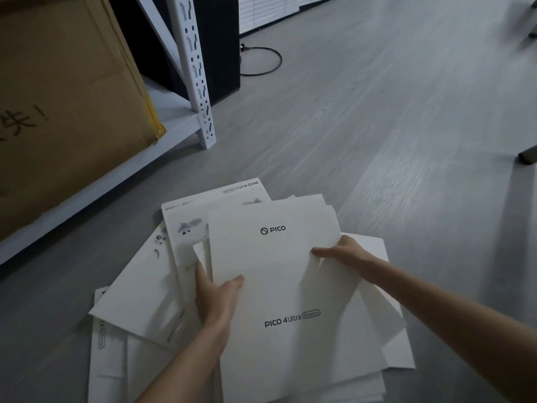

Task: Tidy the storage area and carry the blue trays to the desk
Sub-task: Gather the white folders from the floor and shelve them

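Several flattened white box sleeves lie in a loose pile on the grey floor. The top sleeve (pixel 279 274) carries the print PICO and PICO 4 Ultra. My left hand (pixel 216 298) grips its left edge, thumb on top and fingers underneath. Over on the right edge, my right hand (pixel 345 255) pinches the same sleeve with the thumb on top. Further sleeves (pixel 145 289) fan out to the left and under the top one. No blue tray is in view.
A white metal shelf upright (pixel 197 74) stands at the upper middle. Its low shelf holds a large brown cardboard box (pixel 64 106). Behind it are a black cabinet (pixel 223 48) and a black cable (pixel 267 61) on the floor. A furniture foot (pixel 527 154) shows at right.
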`<state>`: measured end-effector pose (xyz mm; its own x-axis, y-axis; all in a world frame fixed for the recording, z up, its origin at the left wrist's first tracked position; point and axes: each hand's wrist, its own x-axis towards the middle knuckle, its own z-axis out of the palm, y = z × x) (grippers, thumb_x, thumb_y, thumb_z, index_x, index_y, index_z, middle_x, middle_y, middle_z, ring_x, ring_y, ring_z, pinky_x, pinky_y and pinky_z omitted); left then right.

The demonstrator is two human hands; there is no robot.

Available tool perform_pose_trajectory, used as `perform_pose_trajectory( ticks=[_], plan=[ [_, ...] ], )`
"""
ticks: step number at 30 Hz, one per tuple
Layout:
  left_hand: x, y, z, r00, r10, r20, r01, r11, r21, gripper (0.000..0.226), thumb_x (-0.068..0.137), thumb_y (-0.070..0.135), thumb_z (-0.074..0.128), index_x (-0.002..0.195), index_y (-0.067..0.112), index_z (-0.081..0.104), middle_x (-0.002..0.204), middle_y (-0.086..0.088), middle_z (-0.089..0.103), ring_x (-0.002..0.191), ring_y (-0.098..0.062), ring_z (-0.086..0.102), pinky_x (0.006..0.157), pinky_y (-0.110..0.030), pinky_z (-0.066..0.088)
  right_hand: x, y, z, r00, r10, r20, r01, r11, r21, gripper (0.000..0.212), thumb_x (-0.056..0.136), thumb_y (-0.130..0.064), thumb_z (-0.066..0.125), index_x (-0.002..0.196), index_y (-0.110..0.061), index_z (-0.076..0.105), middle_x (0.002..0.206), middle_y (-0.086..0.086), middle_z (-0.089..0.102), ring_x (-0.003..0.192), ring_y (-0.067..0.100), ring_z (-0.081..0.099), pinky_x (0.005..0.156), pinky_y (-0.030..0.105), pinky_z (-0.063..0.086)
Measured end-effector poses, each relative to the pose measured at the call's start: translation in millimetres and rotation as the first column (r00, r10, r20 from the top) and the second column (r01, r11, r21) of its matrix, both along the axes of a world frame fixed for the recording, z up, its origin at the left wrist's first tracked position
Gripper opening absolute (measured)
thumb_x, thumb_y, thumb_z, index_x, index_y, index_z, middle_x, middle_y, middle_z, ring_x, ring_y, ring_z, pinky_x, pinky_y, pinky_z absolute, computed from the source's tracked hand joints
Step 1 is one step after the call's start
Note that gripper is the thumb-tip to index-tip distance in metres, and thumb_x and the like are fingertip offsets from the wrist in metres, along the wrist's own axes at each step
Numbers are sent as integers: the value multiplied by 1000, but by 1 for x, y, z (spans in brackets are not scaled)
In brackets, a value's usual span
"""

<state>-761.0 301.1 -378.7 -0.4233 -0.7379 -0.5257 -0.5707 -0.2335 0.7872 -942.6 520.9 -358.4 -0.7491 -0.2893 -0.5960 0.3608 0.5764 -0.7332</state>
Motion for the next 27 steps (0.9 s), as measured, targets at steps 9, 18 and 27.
perform_pose_trajectory(
  ticks=[9, 18, 27],
  plan=[
    [16, -14, 10, 988, 113, -104, -83, 962, 259, 49, 58, 14, 83, 103, 7, 66, 95, -13, 76, 83, -31, 74, 77, -51, 61, -10, 2, -5, 976, 47, 213, -16, 989, -145, 41, 73, -26, 68, 110, -8, 72, 107, 17, 74, 92, 34, 70, 86, 41, 54],
    [26, -34, 9, 980, 165, -111, -150, 980, 128, 28, 78, -8, 68, 104, 1, 62, 95, -14, 68, 76, -24, 62, 67, -29, 49, -30, 18, -28, 721, 648, -245, -313, 620, 720, 91, 85, -45, 65, 157, -16, 19, 160, 5, 29, 146, 29, 29, 116, 43, 32],
    [32, -57, 1, 983, 166, -84, -151, 975, 161, 32, 74, -5, 69, 106, -4, 62, 100, -18, 70, 77, -26, 65, 63, -29, 50, -35, 36, -21, 826, 490, -278, -240, 752, 614, 34, 82, -45, 74, 77, -15, 58, 77, 2, 60, 80, 27, 62, 66, 33, 42]
  ],
)
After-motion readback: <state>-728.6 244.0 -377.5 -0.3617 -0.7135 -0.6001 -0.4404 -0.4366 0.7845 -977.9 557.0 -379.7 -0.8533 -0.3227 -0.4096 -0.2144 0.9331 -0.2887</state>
